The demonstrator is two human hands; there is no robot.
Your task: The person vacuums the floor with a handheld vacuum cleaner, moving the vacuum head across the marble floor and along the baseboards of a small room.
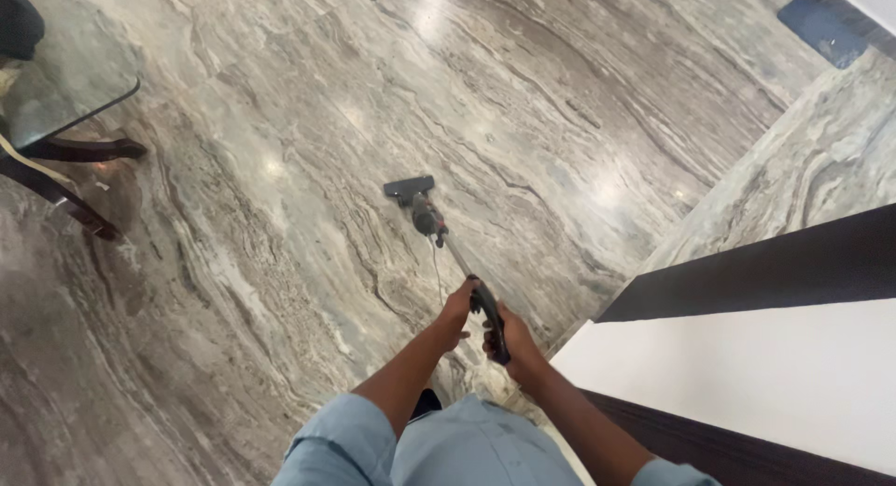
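Both hands, left hand [457, 309] and right hand [509, 341], have fingers wrapped around the stick vacuum [439, 234]; its head sits mid-floor [280, 262]; judged midway, no debris visible.

A slim stick vacuum [446, 253] is held at a slant above a polished grey marble floor [280, 169], its dark flat head [409, 187] set down on the stone well out in front. A thin silver tube runs back from a dark motor body just behind the head to a black handle [492, 323], which is gripped near the top by the left hand [457, 309] and lower down by the right hand [515, 341].
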